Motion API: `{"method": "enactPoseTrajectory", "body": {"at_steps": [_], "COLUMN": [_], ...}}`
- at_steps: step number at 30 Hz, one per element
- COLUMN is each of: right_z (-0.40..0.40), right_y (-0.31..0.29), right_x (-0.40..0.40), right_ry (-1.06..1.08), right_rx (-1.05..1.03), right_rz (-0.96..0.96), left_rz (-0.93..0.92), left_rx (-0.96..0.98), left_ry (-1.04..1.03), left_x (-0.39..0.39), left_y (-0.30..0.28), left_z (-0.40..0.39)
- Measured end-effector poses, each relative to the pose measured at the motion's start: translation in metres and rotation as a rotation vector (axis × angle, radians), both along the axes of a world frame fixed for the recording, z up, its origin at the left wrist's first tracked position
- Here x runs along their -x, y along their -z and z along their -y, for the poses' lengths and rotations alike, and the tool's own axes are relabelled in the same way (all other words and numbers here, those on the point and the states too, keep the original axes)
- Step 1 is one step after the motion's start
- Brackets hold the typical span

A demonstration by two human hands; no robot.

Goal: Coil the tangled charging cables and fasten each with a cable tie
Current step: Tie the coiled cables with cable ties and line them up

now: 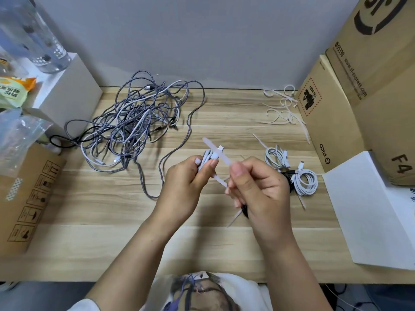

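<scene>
Desk (112, 212) of pale wood grain, hemmed in on several sides: a grey wall along its far edge, cardboard boxes (350, 90) stacked at the right with a white sheet (368, 212) leaning below them, a white box (67, 90) and a brown carton (29, 198) at the left. Bare wood lies open on the near side of the tangled cables (139, 117), which sprawl grey and white toward the desk's far left. Right of that tangle, beside the boxes, lies a scatter of loose cable ties (283, 106); nearer than those sit two white coiled cables (292, 171), already tied. Right of the tangle and nearer the viewer, both hands are raised over the desk. The left hand (186, 182) curls its thumb and fingers round a small white coiled cable (208, 157), its plug poking out above. The right hand (258, 187) is curled, pinching a translucent cable tie (221, 154) that crosses the coil.
</scene>
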State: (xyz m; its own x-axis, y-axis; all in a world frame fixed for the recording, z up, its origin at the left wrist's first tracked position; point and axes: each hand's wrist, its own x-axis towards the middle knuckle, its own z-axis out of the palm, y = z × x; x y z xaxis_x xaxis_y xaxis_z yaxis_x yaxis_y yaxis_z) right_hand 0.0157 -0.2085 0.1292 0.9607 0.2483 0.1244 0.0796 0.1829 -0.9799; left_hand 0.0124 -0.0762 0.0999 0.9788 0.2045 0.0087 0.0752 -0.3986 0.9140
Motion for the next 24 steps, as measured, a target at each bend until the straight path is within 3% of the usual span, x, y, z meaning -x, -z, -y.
{"method": "enactPoseTrajectory", "body": {"at_steps": [9,24], "right_z": [-0.001,-0.004], "right_y": [0.005,0.006], "right_x": [0.001,0.004], "right_ry": [0.065,0.066], "right_rx": [0.110,0.155], "right_rz": [-0.029,-0.027], "left_rz": [-0.027,0.021], "left_rx": [0.209,0.110], "left_ry": [0.034,0.049], "left_x": [0.000,0.007], "left_y": [-0.005,-0.015], "left_z": [0.003,0.005]}}
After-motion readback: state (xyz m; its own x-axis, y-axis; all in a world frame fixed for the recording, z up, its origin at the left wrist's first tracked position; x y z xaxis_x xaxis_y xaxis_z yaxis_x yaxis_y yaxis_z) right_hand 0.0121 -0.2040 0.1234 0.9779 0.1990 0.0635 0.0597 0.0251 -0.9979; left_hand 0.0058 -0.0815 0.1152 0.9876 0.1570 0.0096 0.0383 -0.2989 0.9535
